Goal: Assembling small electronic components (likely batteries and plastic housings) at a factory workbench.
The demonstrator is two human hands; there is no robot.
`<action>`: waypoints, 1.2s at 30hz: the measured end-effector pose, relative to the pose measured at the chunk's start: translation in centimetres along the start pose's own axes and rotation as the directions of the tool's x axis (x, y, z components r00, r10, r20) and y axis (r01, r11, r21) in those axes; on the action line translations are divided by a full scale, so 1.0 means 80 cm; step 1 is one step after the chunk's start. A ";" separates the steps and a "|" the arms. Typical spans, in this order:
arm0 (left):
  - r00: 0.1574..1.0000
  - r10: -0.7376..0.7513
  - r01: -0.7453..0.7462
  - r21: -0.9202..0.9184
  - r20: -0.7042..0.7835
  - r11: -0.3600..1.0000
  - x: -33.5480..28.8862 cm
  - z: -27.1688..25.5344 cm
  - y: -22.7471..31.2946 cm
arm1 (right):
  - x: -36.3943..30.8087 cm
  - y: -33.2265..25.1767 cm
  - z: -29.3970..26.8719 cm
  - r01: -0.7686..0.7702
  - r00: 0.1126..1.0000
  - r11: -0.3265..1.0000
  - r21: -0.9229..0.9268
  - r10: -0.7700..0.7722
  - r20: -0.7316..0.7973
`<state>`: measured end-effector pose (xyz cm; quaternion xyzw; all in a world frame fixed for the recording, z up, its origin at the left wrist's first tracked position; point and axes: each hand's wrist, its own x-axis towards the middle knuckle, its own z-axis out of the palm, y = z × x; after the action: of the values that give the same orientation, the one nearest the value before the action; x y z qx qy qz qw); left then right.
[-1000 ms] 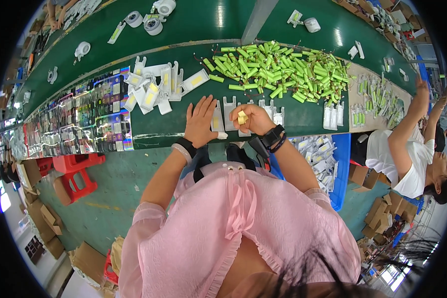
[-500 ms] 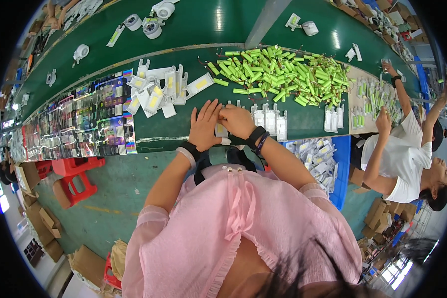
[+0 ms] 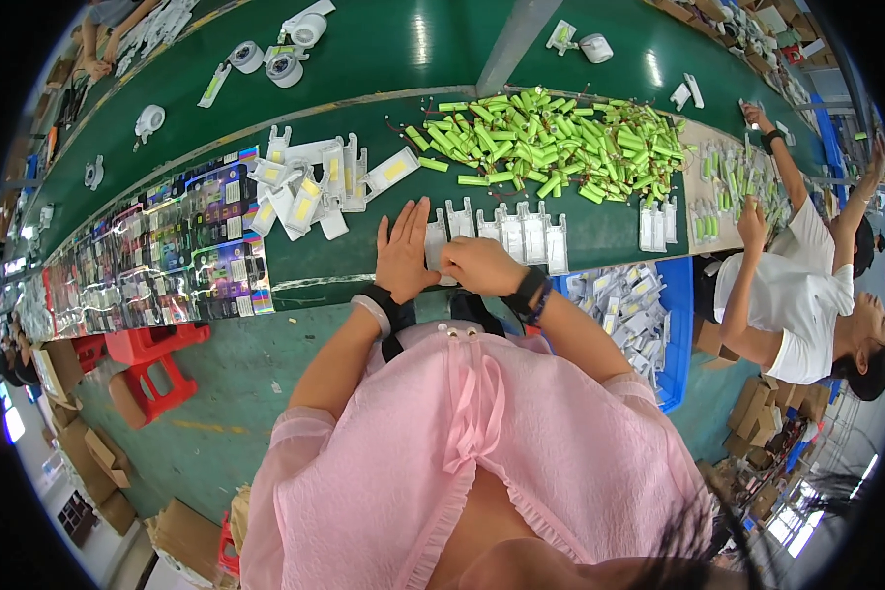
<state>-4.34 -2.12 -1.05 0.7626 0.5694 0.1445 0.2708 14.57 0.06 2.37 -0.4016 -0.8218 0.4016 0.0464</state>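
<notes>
My left hand (image 3: 400, 253) lies flat at the near edge of the green bench, fingers stretched away from me. It rests along the left side of a white plastic lamp housing (image 3: 436, 239). My right hand (image 3: 484, 265) is closed, its fingers curled at the near end of that housing; whatever they pinch is hidden. Just right of the housing, more white housings (image 3: 526, 236) stand side by side in a row, open face up. Beyond my left fingertips lies a loose pile of white lamp parts with yellow panels (image 3: 307, 197).
A big heap of green battery cells (image 3: 560, 143) with thin wires covers the bench beyond the row. Printed glossy sheets (image 3: 206, 236) lie to the left. A blue bin (image 3: 677, 334) of lamp parts stands below the edge, right. A co-worker (image 3: 792, 295) works at far right.
My right hand has drawn back toward me along the housing, to its near end, uncovering more of the row. My left hand stays flat beside it.
</notes>
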 end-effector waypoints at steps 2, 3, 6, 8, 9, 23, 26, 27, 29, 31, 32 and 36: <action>0.999 0.031 -0.031 0.035 -0.011 0.999 0.003 0.003 -0.002 | -0.026 0.007 -0.011 0.007 0.999 0.985 0.174 -0.014 0.043; 0.999 0.049 -0.048 0.100 -0.012 0.994 0.004 0.004 -0.004 | -0.042 0.011 -0.013 0.000 0.999 0.984 0.177 -0.007 0.038; 0.999 0.048 -0.049 0.107 0.018 0.993 0.007 -0.004 0.004 | -0.104 0.027 -0.007 -0.090 0.992 0.878 0.469 0.120 -0.034; 0.997 0.068 -0.073 0.133 0.041 0.988 0.009 -0.008 0.004 | -0.146 0.053 0.015 -0.448 0.876 0.473 0.759 0.403 0.266; 0.996 0.067 -0.075 0.152 0.059 0.985 0.010 -0.010 0.006 | -0.167 0.068 0.037 -0.414 0.881 0.337 0.846 0.383 0.278; 0.978 0.060 -0.092 0.158 0.199 0.983 0.028 -0.005 0.029 | -0.072 0.272 0.217 -0.248 0.593 0.018 0.969 0.794 0.137; 0.974 0.068 -0.105 0.166 0.215 0.981 0.029 -0.009 0.036 | -0.071 0.281 0.208 -0.241 0.613 0.030 0.970 0.780 0.128; 0.974 0.076 -0.111 0.157 0.212 0.981 0.031 -0.011 0.037 | -0.069 0.285 0.207 -0.239 0.618 0.043 0.970 0.777 0.118; 0.971 0.073 -0.112 0.162 0.229 0.980 0.023 -0.015 0.039 | -0.080 0.283 0.205 -0.235 0.628 0.082 0.969 0.773 0.087; 0.971 0.076 -0.115 0.166 0.225 0.979 0.017 -0.019 0.040 | -0.083 0.280 0.205 -0.227 0.643 0.142 0.964 0.765 0.039; 0.968 0.083 -0.126 0.172 0.239 0.977 0.012 -0.019 0.036 | -0.086 0.273 0.208 -0.222 0.651 0.174 0.959 0.759 0.013; 0.968 0.076 -0.127 0.208 0.239 0.970 0.008 -0.018 0.032 | -0.079 0.267 0.199 -0.193 0.684 0.291 0.937 0.725 -0.084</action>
<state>-2.86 -1.70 1.55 0.8280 0.5068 0.0047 0.2401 25.79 -6.66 -21.68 -0.6337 -0.2857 0.6372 0.3329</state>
